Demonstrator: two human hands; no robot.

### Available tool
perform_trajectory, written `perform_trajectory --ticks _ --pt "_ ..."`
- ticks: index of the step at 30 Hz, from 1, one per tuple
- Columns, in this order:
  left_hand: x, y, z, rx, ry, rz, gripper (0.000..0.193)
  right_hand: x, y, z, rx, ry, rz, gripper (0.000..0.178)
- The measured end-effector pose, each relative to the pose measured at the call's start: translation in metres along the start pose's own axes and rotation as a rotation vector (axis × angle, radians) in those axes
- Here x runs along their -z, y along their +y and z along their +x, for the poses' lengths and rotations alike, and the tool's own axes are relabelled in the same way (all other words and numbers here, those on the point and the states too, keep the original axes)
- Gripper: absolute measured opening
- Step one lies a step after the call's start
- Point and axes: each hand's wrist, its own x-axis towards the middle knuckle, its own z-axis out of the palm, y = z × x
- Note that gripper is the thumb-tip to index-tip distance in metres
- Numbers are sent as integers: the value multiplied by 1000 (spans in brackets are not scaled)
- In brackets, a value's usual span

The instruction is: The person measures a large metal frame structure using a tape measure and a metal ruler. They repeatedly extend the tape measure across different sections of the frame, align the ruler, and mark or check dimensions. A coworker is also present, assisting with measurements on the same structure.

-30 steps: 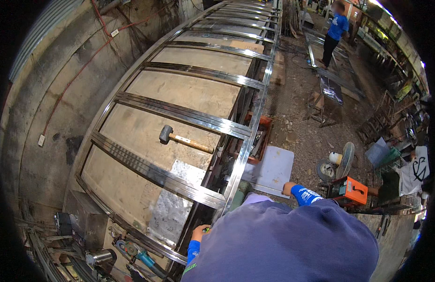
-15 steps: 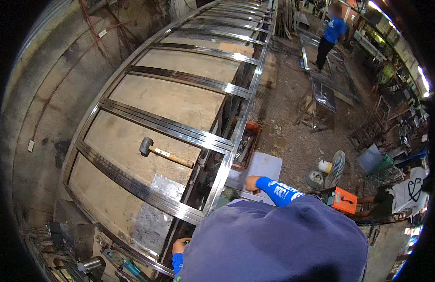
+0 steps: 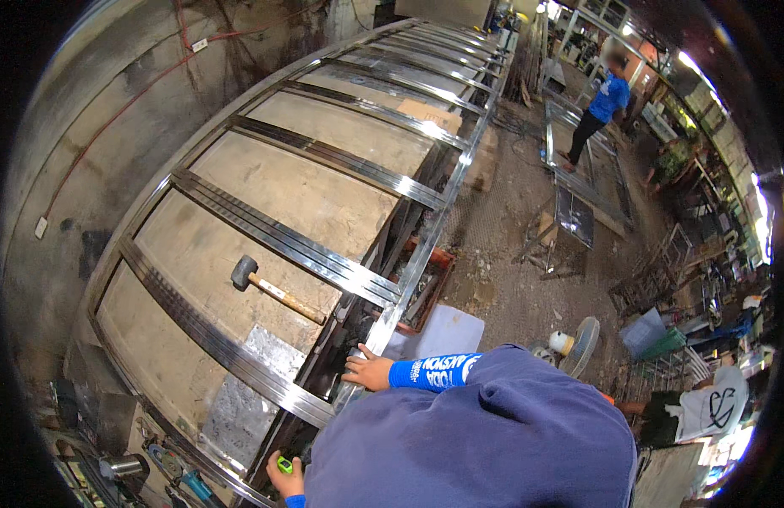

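My right hand [image 3: 369, 372] rests with fingers spread on the near right rail of a long, shiny metal frame [image 3: 282, 240] with several crossbars. At the frame's near end, my left hand [image 3: 285, 481] is closed round a small lime-green tape measure [image 3: 284, 465], partly hidden by the fingers. A rubber mallet [image 3: 277, 293] with a dark head and wooden handle lies on the brown board between two crossbars. Closer to my left hand, a grey scuffed metal sheet [image 3: 239, 406] lies under the nearest crossbar.
An orange-red crate [image 3: 442, 269] of metal pieces stands beside the right rail, by a pale panel [image 3: 451, 332]. Power tools [image 3: 193, 484] sit at the lower left. A fan [image 3: 585, 343] stands right. A person in blue [image 3: 607, 97] stands farther back.
My right hand has come left from beside the pale panel onto the frame's rail. My left hand has shifted slightly left and lower, showing more of the green tape measure. The view has tilted.
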Motion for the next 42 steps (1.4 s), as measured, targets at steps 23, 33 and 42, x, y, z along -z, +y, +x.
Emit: perform_trajectory --ticks 23,33,42 --pt "171 -117 -34 455 576 303 59 -27 7 2 -72 -256 -321 54" --pt "255 -286 94 333 583 491 41 -25 -34 14 -388 -145 -197 36" --pt "148 -188 56 -94 813 247 55 -14 -58 18 -439 -100 -206 41"
